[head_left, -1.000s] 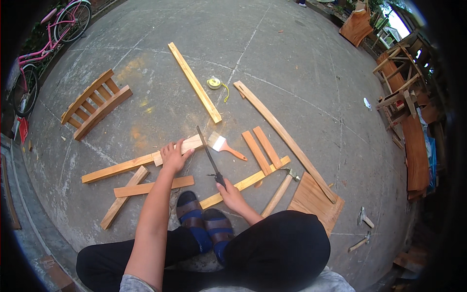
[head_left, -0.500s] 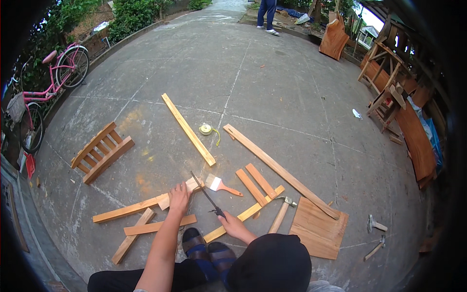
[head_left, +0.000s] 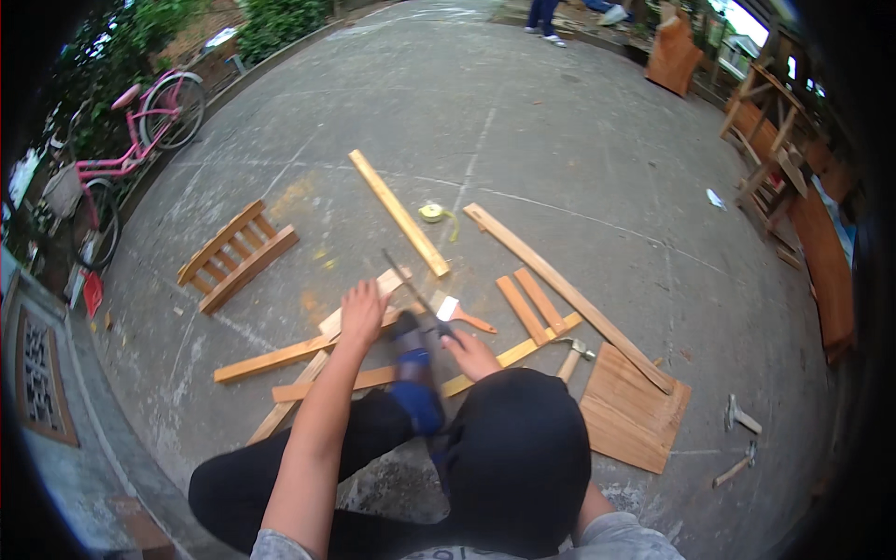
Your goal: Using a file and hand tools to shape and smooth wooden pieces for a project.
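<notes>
My left hand (head_left: 363, 315) presses down on a short pale wooden block (head_left: 392, 278), fingers wrapped over it. The block lies across a longer wooden strip (head_left: 271, 358) on the concrete. In my right hand (head_left: 472, 355) is the dark handle of a thin-bladed handsaw (head_left: 408, 280). Its blade points up and left, beside the block's right end; whether it touches the wood I cannot tell. My sandalled foot (head_left: 417, 383) is by the strip, just below the block. A paintbrush (head_left: 476, 322) with an orange handle lies right of the saw.
A tape measure (head_left: 431, 213), a yellowish bar (head_left: 401, 215), a long plank (head_left: 569, 294) and a slatted wooden piece (head_left: 238, 254) lie ahead. To the right are a hammer (head_left: 579, 349), a square board (head_left: 637, 406) and more hammers (head_left: 743, 414). A pink bicycle (head_left: 135, 154) stands left; a person (head_left: 541, 17) stands far off.
The view has shifted, so the floor items sit higher and further right. My foot has moved forward to the wood, and my legs have shifted. Both hands keep their holds.
</notes>
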`<control>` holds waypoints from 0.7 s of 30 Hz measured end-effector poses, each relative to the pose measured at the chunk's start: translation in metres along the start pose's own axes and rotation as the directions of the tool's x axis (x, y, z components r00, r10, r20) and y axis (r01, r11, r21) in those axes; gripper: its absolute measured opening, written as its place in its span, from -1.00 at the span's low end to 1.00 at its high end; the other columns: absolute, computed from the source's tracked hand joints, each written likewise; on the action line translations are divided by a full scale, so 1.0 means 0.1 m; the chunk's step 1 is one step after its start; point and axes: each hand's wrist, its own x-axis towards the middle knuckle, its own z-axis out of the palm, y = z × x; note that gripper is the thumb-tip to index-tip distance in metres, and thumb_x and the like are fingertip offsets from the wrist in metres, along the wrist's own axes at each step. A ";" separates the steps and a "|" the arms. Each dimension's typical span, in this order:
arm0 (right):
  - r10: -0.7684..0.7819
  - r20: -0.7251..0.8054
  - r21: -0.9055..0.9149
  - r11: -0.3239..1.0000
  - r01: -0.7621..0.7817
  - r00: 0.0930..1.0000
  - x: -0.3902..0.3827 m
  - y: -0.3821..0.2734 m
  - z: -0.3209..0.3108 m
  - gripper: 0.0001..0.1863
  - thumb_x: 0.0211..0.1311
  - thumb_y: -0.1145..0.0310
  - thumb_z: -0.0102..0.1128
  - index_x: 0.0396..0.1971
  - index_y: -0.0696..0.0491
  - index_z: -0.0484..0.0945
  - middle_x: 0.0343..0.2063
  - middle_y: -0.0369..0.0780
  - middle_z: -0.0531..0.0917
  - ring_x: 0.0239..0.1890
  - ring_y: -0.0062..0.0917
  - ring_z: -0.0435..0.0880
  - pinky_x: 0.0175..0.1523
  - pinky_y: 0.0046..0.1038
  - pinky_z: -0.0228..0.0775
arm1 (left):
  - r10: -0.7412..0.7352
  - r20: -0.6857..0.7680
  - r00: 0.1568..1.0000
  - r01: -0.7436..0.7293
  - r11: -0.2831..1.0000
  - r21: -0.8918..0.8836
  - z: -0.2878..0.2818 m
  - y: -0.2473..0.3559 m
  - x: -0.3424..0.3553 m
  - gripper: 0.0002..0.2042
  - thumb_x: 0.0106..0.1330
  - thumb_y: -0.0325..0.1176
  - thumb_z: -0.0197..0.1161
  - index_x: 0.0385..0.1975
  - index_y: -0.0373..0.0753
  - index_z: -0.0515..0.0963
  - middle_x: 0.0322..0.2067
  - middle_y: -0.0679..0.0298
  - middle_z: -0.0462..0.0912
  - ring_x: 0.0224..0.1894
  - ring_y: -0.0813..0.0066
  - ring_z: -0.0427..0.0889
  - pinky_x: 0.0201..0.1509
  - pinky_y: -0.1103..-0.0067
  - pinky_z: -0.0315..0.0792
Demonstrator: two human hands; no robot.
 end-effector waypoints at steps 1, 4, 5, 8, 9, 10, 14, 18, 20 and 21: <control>-0.039 -0.050 -0.047 0.998 0.037 0.998 -0.02 -0.08 -0.04 -0.55 0.54 0.01 0.06 0.10 0.08 0.62 -0.07 0.11 0.71 0.08 0.03 0.66 0.13 -0.08 0.46 | -0.003 0.048 0.999 0.003 1.000 0.011 -0.07 0.01 0.03 -0.57 0.57 0.00 0.07 0.15 -0.26 0.45 0.00 0.06 0.57 0.07 0.05 0.59 0.13 0.13 0.44; 0.080 -0.302 -0.297 0.939 -0.173 0.950 -0.18 -0.19 -0.67 -0.60 0.51 0.09 0.08 0.02 0.11 0.65 -0.22 0.11 0.73 -0.06 0.04 0.71 0.00 -0.04 0.48 | 0.171 -0.130 0.977 -0.170 0.985 0.017 0.12 0.10 0.09 -0.55 0.57 -0.01 0.07 0.17 -0.28 0.45 0.01 0.00 0.58 0.05 -0.01 0.61 0.11 0.14 0.48; 0.122 -0.285 -0.295 0.933 -0.208 0.951 -0.25 -0.17 -0.94 -0.61 0.51 0.12 0.09 0.00 0.13 0.65 -0.27 0.11 0.73 -0.11 0.05 0.72 -0.04 -0.02 0.48 | 0.173 -0.129 0.976 -0.176 0.984 -0.009 0.16 0.16 0.11 -0.55 0.57 -0.01 0.07 0.17 -0.28 0.45 0.01 0.00 0.58 0.05 -0.01 0.61 0.11 0.14 0.48; -0.060 -0.356 -0.294 0.954 -0.051 0.933 -0.23 -0.01 -0.89 -0.63 0.52 0.15 0.08 -0.01 0.15 0.64 -0.35 0.11 0.72 -0.19 0.09 0.72 -0.10 -0.02 0.48 | 0.095 0.046 0.994 -0.091 0.993 -0.069 0.33 -0.03 0.03 -0.54 0.59 0.00 0.04 0.19 -0.28 0.45 0.05 0.00 0.57 0.10 -0.01 0.59 0.15 0.13 0.46; -0.028 -0.303 -0.234 0.971 -0.046 0.952 -0.21 -0.06 -0.76 -0.63 0.54 0.14 0.07 -0.01 0.16 0.62 -0.28 0.12 0.72 -0.13 0.08 0.70 -0.04 -0.07 0.49 | 0.070 0.060 0.996 -0.064 0.993 -0.096 0.42 -0.17 -0.02 -0.54 0.59 0.01 0.02 0.18 -0.28 0.46 0.08 0.00 0.56 0.13 0.01 0.57 0.17 0.12 0.45; -0.030 -0.274 -0.136 0.991 -0.008 0.961 -0.20 -0.12 -0.60 -0.59 0.56 0.10 0.06 -0.01 0.16 0.61 -0.20 0.16 0.70 -0.05 0.08 0.68 0.02 -0.13 0.49 | 0.093 0.074 0.993 -0.084 0.989 -0.119 0.46 -0.18 -0.05 -0.54 0.59 0.01 0.02 0.18 -0.28 0.46 0.08 0.00 0.56 0.13 0.01 0.57 0.17 0.12 0.45; 0.247 -0.119 0.127 0.964 -0.232 0.962 -0.43 0.03 -0.53 -0.48 0.64 -0.03 -0.12 0.01 0.15 0.59 -0.17 0.02 0.71 -0.03 -0.15 0.70 0.08 -0.26 0.46 | -0.017 0.054 0.998 0.026 0.986 -0.165 0.72 0.16 0.04 -0.53 0.58 0.01 0.04 0.18 -0.30 0.46 0.08 0.01 0.57 0.15 0.03 0.57 0.20 0.17 0.44; 0.262 -0.071 0.089 0.963 -0.255 0.963 -0.66 0.48 -0.35 -0.52 0.65 -0.01 -0.08 0.06 0.17 0.46 -0.34 -0.14 0.62 -0.28 -0.43 0.59 -0.09 -0.36 0.45 | 0.151 -0.050 0.987 -0.156 0.980 -0.119 0.99 0.21 -0.10 -0.48 0.54 0.05 0.10 0.23 -0.28 0.47 0.05 0.08 0.59 0.12 0.07 0.57 0.21 0.22 0.42; 0.264 0.099 0.287 0.916 -0.282 0.959 -0.67 0.43 -0.14 -0.65 0.63 0.12 0.06 0.09 0.11 0.37 -0.43 -0.24 0.56 -0.40 -0.57 0.58 -0.30 -0.45 0.43 | 0.167 -0.110 0.980 -0.177 0.980 -0.089 1.10 -0.02 -0.25 -0.43 0.52 0.04 0.14 0.32 -0.29 0.45 0.07 0.10 0.59 0.12 0.09 0.56 0.26 0.23 0.40; 0.274 0.112 0.291 0.910 -0.295 0.955 -0.69 0.41 -0.10 -0.65 0.63 0.12 0.06 0.09 0.11 0.37 -0.43 -0.24 0.56 -0.40 -0.57 0.58 -0.30 -0.45 0.43 | 0.162 -0.094 0.982 -0.170 0.982 -0.087 1.10 -0.06 -0.29 -0.43 0.52 0.04 0.14 0.32 -0.29 0.45 0.07 0.10 0.59 0.12 0.09 0.56 0.26 0.23 0.40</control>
